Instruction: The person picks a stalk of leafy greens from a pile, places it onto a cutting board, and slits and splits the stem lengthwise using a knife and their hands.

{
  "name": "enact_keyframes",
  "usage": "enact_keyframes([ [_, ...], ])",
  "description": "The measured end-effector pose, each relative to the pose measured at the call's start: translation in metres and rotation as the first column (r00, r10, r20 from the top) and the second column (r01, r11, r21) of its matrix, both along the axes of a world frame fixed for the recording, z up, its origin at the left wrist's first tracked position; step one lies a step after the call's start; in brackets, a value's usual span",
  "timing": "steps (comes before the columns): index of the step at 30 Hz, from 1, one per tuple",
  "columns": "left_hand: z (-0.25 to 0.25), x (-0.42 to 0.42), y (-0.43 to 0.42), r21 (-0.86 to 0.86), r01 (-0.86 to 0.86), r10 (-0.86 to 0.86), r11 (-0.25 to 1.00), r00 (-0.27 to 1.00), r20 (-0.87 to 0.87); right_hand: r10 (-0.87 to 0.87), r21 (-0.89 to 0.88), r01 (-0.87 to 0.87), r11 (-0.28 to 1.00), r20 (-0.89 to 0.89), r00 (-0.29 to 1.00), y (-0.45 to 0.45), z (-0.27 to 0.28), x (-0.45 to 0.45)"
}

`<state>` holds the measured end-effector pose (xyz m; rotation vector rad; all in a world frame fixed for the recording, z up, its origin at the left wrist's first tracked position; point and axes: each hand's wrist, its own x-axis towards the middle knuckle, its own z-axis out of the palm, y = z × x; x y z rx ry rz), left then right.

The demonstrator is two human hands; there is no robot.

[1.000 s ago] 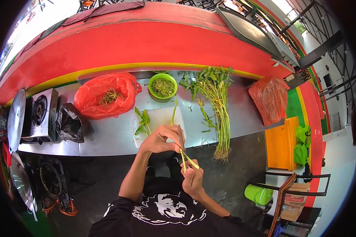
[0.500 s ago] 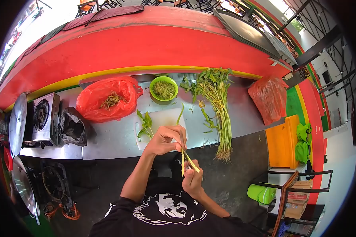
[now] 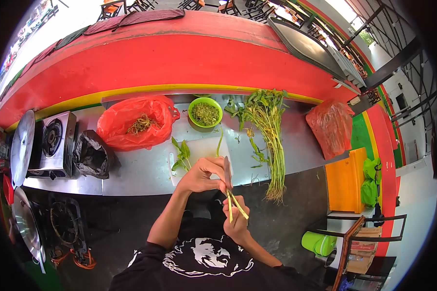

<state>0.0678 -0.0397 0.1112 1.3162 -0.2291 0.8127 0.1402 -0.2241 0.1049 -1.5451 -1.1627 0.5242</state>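
Observation:
My left hand (image 3: 204, 175) is closed, its thumb and fingers pinching a green vegetable stem (image 3: 219, 142) whose upper end sticks out above the knuckles. Below the pinch the stem is split lengthwise into two pale strips that spread toward my right hand (image 3: 236, 222). That hand is closed round a knife, with the handle hidden in its grip. The knife blade (image 3: 227, 170) points away from me, close beside my left fingertips. Beyond my hands lies a white cutting board (image 3: 206, 145), with a leafy sprig (image 3: 182, 154) on its left part.
On the steel counter (image 3: 136, 169) are a red plastic bag (image 3: 116, 128) holding root trimmings, a green bowl (image 3: 205, 127) of chopped greens and a long bundle of leafy stems (image 3: 274, 145). A black bag (image 3: 92, 155) and gas stove (image 3: 56, 140) stand left; another red bag (image 3: 330, 128) sits right.
The knife blade now extends upward past my left fingertips, where before it was mostly hidden by my right hand. The split strips have shifted slightly right and downward. The view has tilted slightly.

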Motion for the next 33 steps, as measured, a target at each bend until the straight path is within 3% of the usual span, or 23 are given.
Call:
enact_keyframes([
  [7, -0.013, 0.0, 0.006, 0.045, -0.107, 0.109, 0.993, 0.993, -0.046, -0.046, 0.053, 0.048, 0.997, -0.025, 0.999, 0.004, 0.001, 0.0],
  [13, -0.009, -0.008, 0.006, -0.012, -0.034, 0.032, 0.999, 0.992, -0.121, -0.039, 0.058, 0.037, 0.998, 0.034, 0.999, 0.003, 0.002, 0.0],
  [18, -0.004, -0.008, 0.009, 0.109, -0.02, 0.03, 0.994, 0.996, -0.088, -0.049, 0.068, 0.044, 0.997, 0.065, 0.997, 0.003, 0.001, 0.001],
  [22, -0.001, -0.004, 0.005, 0.042, -0.001, 0.003, 0.999, 0.999, -0.043, -0.068, 0.05, 0.063, 0.997, 0.106, 0.992, 0.002, -0.006, -0.001],
  [33, 0.003, -0.005, -0.001, 0.038, 0.025, -0.022, 0.999, 0.997, -0.077, -0.072, 0.05, 0.075, 0.996, -0.052, 0.996, 0.0, -0.016, -0.001],
])
